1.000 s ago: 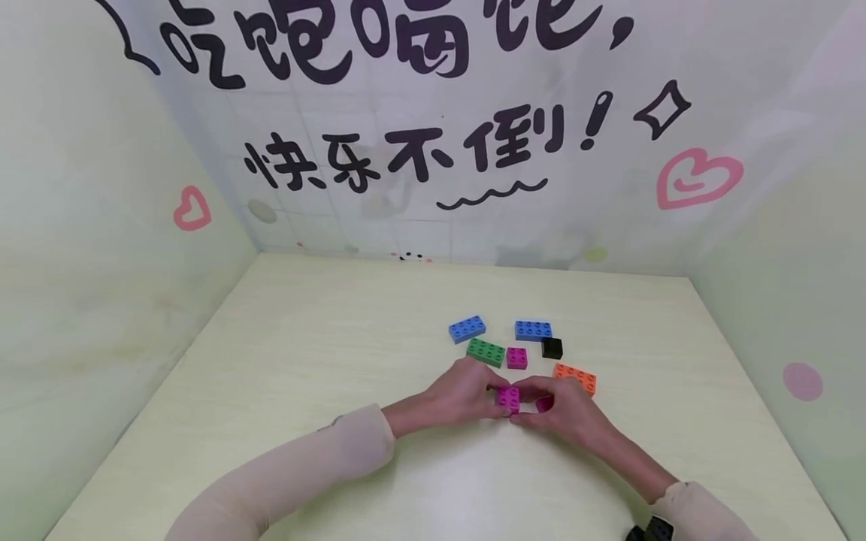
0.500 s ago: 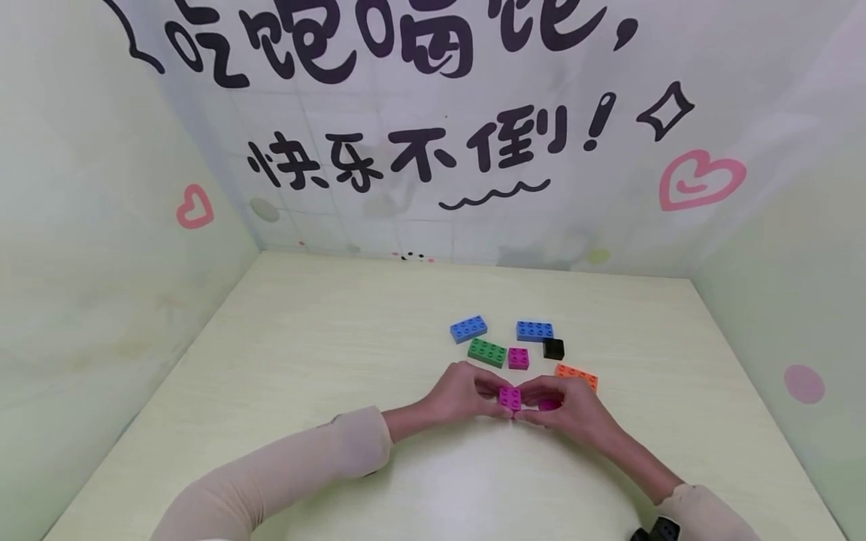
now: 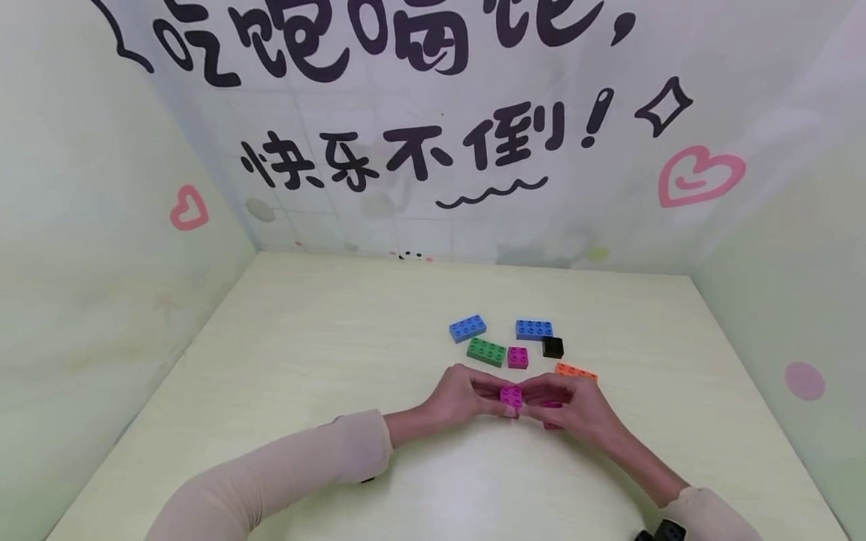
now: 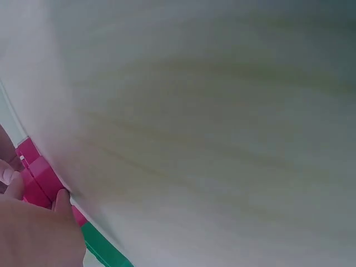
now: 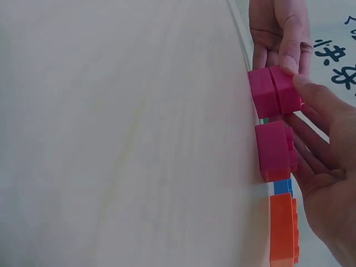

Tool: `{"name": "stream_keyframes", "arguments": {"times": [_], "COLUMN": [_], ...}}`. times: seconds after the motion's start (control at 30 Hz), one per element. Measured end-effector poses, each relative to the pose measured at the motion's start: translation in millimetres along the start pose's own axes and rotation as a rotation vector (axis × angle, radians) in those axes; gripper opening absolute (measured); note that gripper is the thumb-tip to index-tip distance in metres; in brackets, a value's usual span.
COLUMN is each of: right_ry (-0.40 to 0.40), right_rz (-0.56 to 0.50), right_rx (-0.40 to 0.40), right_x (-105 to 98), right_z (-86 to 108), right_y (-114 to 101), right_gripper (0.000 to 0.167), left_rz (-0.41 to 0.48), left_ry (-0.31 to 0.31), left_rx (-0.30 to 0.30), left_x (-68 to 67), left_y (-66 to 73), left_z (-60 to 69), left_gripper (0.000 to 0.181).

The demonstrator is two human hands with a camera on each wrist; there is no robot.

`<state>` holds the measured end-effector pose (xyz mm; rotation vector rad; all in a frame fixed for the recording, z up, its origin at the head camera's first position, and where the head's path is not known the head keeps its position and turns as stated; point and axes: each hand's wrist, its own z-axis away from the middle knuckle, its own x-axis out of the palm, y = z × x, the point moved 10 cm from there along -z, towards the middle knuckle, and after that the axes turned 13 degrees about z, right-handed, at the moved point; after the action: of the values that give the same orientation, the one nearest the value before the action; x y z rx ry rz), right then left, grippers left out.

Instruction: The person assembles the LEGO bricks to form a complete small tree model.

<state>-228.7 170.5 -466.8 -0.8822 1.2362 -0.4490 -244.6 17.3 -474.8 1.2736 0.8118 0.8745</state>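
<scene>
Two magenta bricks, one on top of the other [image 3: 511, 397] [image 5: 274, 92], are pinched between both hands at the table's middle. The left hand [image 3: 455, 397] [image 4: 41, 233] holds them from the left with thumb and fingers. From the right, the right hand [image 3: 571, 406] [image 5: 334, 144] grips the same pair, its thumb against the upper brick. Another magenta brick [image 3: 552, 425] [image 5: 272, 151] sits on the table under the right hand, partly hidden by it in the head view.
Behind the hands lie a green brick [image 3: 486, 352], a magenta brick [image 3: 517, 357], a black brick [image 3: 552, 347] and two blue bricks [image 3: 467, 328] [image 3: 534, 330]. An orange brick [image 3: 576, 372] is just behind the right hand. Walls enclose the table [image 3: 325, 323].
The right hand has closed in on the magenta bricks and now grips them along with the left hand. The magenta brick beneath the right hand shows at its lower side. The other bricks stay put.
</scene>
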Motion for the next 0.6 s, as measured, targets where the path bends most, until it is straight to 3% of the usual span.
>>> {"name": "stream_keyframes", "arguments": {"times": [0.37,0.6], "right_ry": [0.013,-0.023], "right_rz": [-0.034,-0.028], "right_rx": [0.04,0.062], "right_x": [-2.0,-3.1], "right_z": [-0.8,4.4], "right_y": [2.6,6.2], "right_gripper": [0.035,0.044], "left_rz": [-0.059,-0.062], "left_ry": [-0.014,-0.012], "left_rx": [0.029,0.003], "left_x": [-1.0,-0.7], "left_y": [4.7,0.1], "left_z": [0.3,0.1], "left_gripper": [0.035,0.033]}}
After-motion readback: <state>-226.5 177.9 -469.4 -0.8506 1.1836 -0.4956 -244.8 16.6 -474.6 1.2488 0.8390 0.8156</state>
